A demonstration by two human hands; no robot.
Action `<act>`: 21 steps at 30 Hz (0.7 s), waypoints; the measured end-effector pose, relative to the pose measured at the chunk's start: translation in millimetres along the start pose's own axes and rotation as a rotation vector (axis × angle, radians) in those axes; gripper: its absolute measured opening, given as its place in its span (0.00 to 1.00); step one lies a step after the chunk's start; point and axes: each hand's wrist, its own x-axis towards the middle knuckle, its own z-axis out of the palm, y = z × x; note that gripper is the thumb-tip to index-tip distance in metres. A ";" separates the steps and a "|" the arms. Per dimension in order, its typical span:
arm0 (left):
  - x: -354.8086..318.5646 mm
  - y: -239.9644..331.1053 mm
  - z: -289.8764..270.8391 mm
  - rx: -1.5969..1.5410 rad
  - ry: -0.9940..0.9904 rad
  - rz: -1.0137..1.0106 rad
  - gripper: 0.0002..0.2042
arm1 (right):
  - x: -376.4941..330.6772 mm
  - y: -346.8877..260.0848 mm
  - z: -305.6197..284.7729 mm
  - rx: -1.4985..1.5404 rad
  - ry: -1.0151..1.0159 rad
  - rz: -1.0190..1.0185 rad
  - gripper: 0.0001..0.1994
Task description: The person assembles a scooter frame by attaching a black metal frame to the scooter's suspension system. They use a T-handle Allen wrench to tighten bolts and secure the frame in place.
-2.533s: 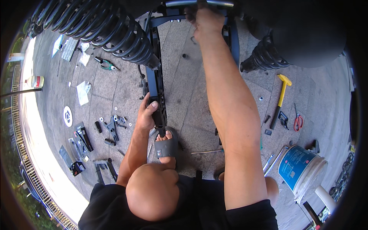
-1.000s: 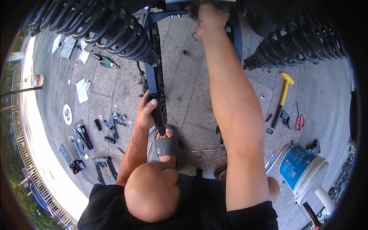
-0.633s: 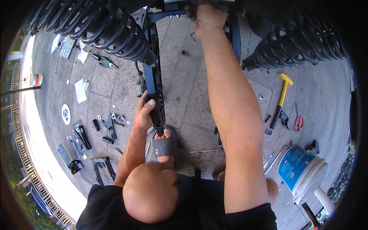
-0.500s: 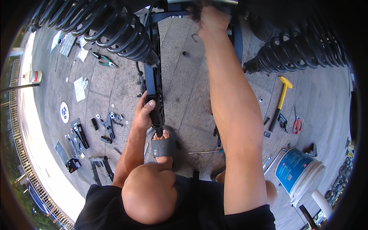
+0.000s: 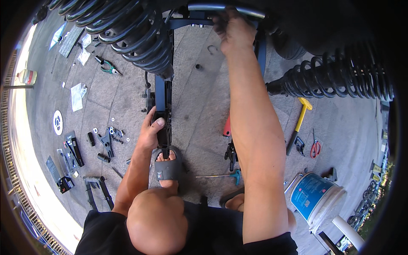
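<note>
My left hand point(image 5: 151, 131) is closed around the lower black end of a blue frame rail point(image 5: 160, 93), its thumb on top. That rail end stands over my sandal point(image 5: 168, 169). At the top, my right hand point(image 5: 239, 33) reaches up to the blue frame crossbar point(image 5: 187, 22) and a silver tube point(image 5: 208, 7). Its dark-smudged fingers are curled there, and what they grip is hidden. Big black coil springs hang on both sides, a left one point(image 5: 136, 42) and a right one point(image 5: 327, 80). Partly behind my right forearm shows a red part point(image 5: 227, 126).
On the paved ground at left lie green-handled pliers point(image 5: 111, 68), a white disc point(image 5: 58, 123) and a black bracket point(image 5: 107, 142). At right are a yellow hammer point(image 5: 301, 117), red-handled scissors or pliers point(image 5: 315, 149) and a blue-and-white bucket point(image 5: 312, 197). A teal-handled tool point(image 5: 237, 177) lies between my feet.
The whole view has shifted, and ground objects sit further left and lower. The red part and teal handle have come out beside my right arm. Both hands stay where they were on the frame.
</note>
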 end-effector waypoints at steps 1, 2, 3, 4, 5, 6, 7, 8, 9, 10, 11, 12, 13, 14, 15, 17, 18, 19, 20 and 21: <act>0.1 -0.1 -1.1 -0.047 -0.004 -0.021 0.39 | 1.1 -1.3 0.4 0.000 -0.026 0.029 0.12; 0.1 0.5 -3.2 -0.081 -0.020 -0.035 0.39 | 1.6 -2.0 0.4 0.002 -0.050 0.060 0.12; 0.1 0.4 -4.6 -0.115 -0.034 -0.050 0.40 | 2.1 -2.8 0.5 0.003 -0.076 0.093 0.12; 0.6 -0.1 -5.5 -0.111 -0.043 -0.044 0.40 | 2.4 -3.0 1.0 0.004 -0.069 0.080 0.12; 0.7 -0.6 -6.2 -0.107 -0.052 -0.040 0.41 | 2.5 -3.0 0.9 0.005 -0.059 0.069 0.13; 0.8 -1.7 -5.9 -0.104 -0.061 -0.036 0.41 | 2.8 -2.9 0.8 0.005 -0.050 0.057 0.13; 0.9 -2.5 -5.4 -0.075 -0.033 -0.013 0.41 | 2.8 -2.2 0.8 -0.005 -0.049 0.059 0.13; 0.7 -4.1 -3.8 -0.046 -0.005 0.009 0.41 | 2.8 -1.4 0.4 -0.014 -0.048 0.062 0.13; 0.5 -5.5 -1.7 -0.015 0.023 0.031 0.41 | 2.8 -0.2 0.3 -0.022 -0.046 0.064 0.12; 0.0 -5.3 -0.8 -0.019 0.014 0.038 0.42 | 2.5 1.0 -0.2 0.001 -0.052 0.053 0.12; -0.7 -5.2 0.6 -0.022 0.005 0.043 0.43 | 2.2 2.3 -0.6 0.025 -0.057 0.042 0.11; -0.7 -4.6 1.5 -0.021 -0.005 0.058 0.43 | 1.9 3.7 -0.6 0.049 -0.061 0.029 0.10; -0.7 -3.9 1.9 -0.019 -0.011 0.048 0.43 | 1.6 5.1 -0.5 0.054 -0.054 -0.011 0.10; -0.7 -3.5 2.1 -0.013 -0.018 0.046 0.44 | 1.1 6.5 0.2 0.059 -0.044 -0.051 0.09; -0.6 -3.0 1.4 0.000 -0.018 0.045 0.44 | 0.2 7.7 0.8 0.063 -0.034 -0.091 0.09; -0.4 -4.0 -1.3 0.013 -0.029 0.034 0.44 | -1.6 8.0 1.6 0.034 -0.039 -0.114 0.08; -0.2 -5.1 -3.6 0.022 -0.031 0.029 0.43 | -2.8 7.6 2.0 0.020 -0.041 -0.125 0.08; 0.3 -6.3 -6.7 -0.029 -0.051 0.018 0.42 | -4.1 7.0 2.5 0.016 -0.031 -0.118 0.07; 1.1 -7.5 -10.3 -0.080 -0.072 0.005 0.41 | -5.6 6.1 2.8 0.011 -0.019 -0.110 0.07; 1.3 -8.9 -13.5 -0.131 -0.092 -0.010 0.41 | -7.0 5.1 2.8 0.005 -0.006 -0.101 0.07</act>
